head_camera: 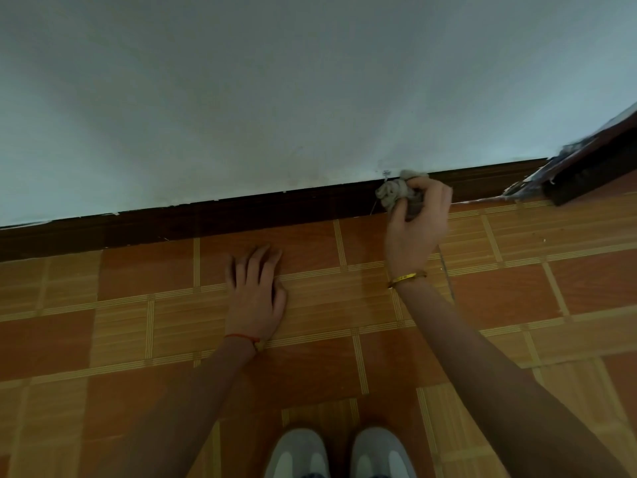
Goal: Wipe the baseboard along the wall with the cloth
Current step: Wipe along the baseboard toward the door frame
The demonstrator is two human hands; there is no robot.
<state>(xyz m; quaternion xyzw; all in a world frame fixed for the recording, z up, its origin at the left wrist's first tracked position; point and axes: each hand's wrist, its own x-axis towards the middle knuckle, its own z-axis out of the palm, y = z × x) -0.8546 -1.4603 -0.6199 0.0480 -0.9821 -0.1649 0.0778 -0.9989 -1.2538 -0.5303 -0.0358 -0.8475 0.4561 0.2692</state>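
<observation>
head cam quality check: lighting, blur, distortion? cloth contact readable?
Head view: dim, with a cool cast on the wall and dark corners; wide-angle bowing makes the baseboard slant and curve. The door frame at right is smeared. The right hand and its grip on the cloth are soft but readable, cloth against the baseboard. The left hand lies flat on the floor tiles, fairly sharp.
</observation>
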